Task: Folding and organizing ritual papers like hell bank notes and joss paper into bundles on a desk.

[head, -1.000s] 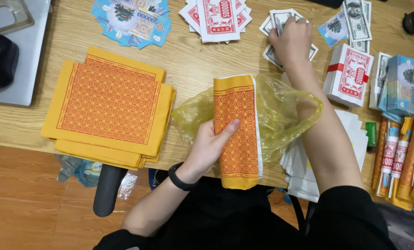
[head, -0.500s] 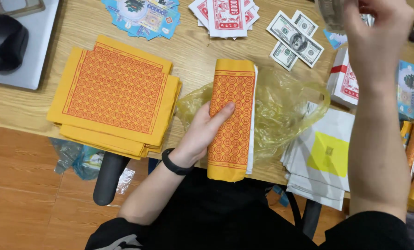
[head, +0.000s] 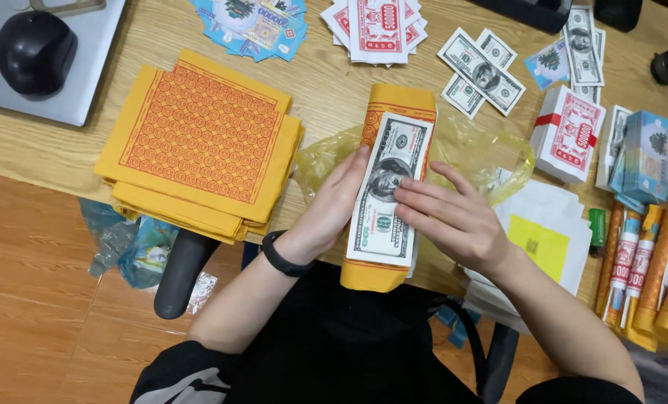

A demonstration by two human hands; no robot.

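A folded yellow-orange paper bundle lies lengthwise over a thin yellow plastic bag at the desk's near edge. A banknote-style paper stack rests on top of the bundle. My left hand holds the bundle along its left side, with the fingertips at the notes' left edge. My right hand presses its fingers down on the right half of the notes. A black band is on my left wrist.
A pile of large yellow-orange printed sheets lies to the left. Loose banknote papers, red-white packs, a banded pack and blue notes lie behind. White envelopes and paper rolls are at right, and a mouse at far left.
My right hand picked banknote papers from the far side of the desk, lifted them, and has laid them on the bundle. My left hand stayed on the bundle.
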